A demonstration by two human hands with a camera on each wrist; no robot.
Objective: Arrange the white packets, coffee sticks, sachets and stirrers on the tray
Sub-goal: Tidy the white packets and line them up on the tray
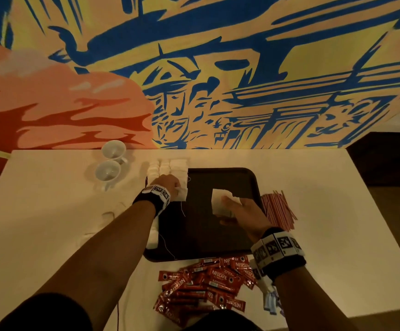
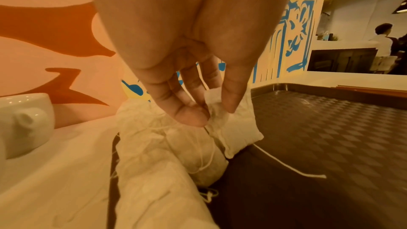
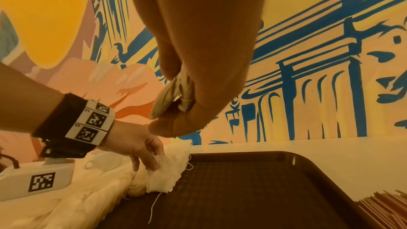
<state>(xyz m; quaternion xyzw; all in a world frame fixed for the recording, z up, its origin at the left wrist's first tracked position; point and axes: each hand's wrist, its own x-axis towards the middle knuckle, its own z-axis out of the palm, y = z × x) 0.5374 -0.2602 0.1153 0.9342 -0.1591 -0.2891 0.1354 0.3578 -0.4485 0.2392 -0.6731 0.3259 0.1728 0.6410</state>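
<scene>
A: So, where is the left hand (image 1: 167, 185)?

B: Over the left edge of the tray (image 1: 218, 244). Its thumb and fingers (image 2: 191, 116) pinch a white packet (image 2: 233, 128) at the inner side of the rows of packets (image 1: 167, 167), which run away from the hand along that edge and back under the forearm. Loose threads (image 2: 288, 164) trail off them onto the tray's dark, checkered floor.

A: And the right hand (image 1: 239, 211)?

B: Held above the middle of the tray, palm turned up. It grips a few white packets (image 1: 221, 200) between thumb and fingers; the wrist view shows them bunched in the fold of the hand (image 3: 176, 91).

A: Where is the rest of the stuff?

B: The stirrers (image 1: 277, 209) lie in a fanned bundle on the table (image 1: 337, 211) just right of the right hand, against the tray's right rim. The coffee sticks (image 1: 208, 283) sit in a red heap on the table nearer the body than both hands, touching the tray's near rim. Some pale blue sachets (image 1: 271, 301) show below the right wrist, partly hidden by the wristband.

A: Anything beyond the left hand?

B: Two white cups (image 1: 110, 163) stand on the table to its far left, one behind the other, close together. The painted wall (image 1: 218, 68) rises behind the table
</scene>
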